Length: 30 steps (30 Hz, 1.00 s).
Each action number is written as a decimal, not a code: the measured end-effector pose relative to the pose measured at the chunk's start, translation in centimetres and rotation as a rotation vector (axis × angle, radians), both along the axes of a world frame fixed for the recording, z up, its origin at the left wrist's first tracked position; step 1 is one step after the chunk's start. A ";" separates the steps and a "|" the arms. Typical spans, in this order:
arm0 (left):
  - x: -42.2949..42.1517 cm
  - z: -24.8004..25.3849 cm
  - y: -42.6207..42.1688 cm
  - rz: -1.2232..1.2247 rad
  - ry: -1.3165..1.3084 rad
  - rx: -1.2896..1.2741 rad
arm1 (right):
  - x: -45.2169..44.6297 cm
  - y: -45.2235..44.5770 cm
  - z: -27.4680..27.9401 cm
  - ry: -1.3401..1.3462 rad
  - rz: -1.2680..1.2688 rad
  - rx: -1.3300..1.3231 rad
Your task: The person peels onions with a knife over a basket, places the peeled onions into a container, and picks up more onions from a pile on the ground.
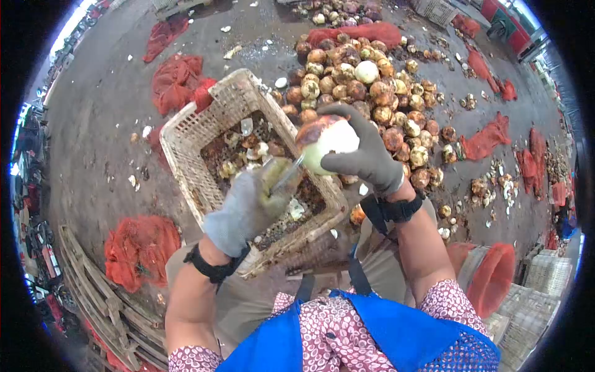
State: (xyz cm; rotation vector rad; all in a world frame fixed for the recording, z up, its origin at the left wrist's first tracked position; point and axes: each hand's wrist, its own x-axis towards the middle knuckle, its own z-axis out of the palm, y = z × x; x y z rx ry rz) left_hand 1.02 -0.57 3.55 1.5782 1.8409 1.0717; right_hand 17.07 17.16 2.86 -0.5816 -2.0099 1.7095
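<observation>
My right hand (pixel 370 152), in a grey glove, grips a large onion (pixel 331 144) above the crate's right edge. Reddish-brown skin covers the onion's upper left, while the rest shows peeled and white. My left hand (pixel 253 197), in a grey glove with yellowish fingers, is closed around a small knife (pixel 289 177). The blade points up and right, its tip by the onion's lower left side. Fingers hide most of the knife's handle. Below both hands stands a dirty white plastic crate (pixel 186 162) with skins and white scraps inside.
A heap of brown-skinned onions (pixel 383 102) lies on the ground beyond and right of the crate. Red mesh bags (pixel 178 80) are scattered about. Wooden slats (pixel 93 294) lie at left, and a red-lined basket (pixel 493 279) and pale crates (pixel 527 316) stand at right.
</observation>
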 end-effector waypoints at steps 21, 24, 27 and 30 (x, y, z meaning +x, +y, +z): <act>-0.2 -1.7 -1.1 0.107 0.377 -0.067 | -1.3 -1.6 -0.5 0.059 -0.043 -0.192; -0.7 -2.1 -0.3 0.131 0.479 -0.162 | -1.5 -1.9 -0.5 0.113 -0.044 -0.239; -1.1 -3.5 -0.3 0.185 0.611 -0.153 | -1.4 -1.8 -1.1 0.146 -0.051 -0.306; -1.2 -4.3 -0.5 0.171 0.667 -0.108 | -1.3 -1.8 -1.1 0.125 -0.058 -0.329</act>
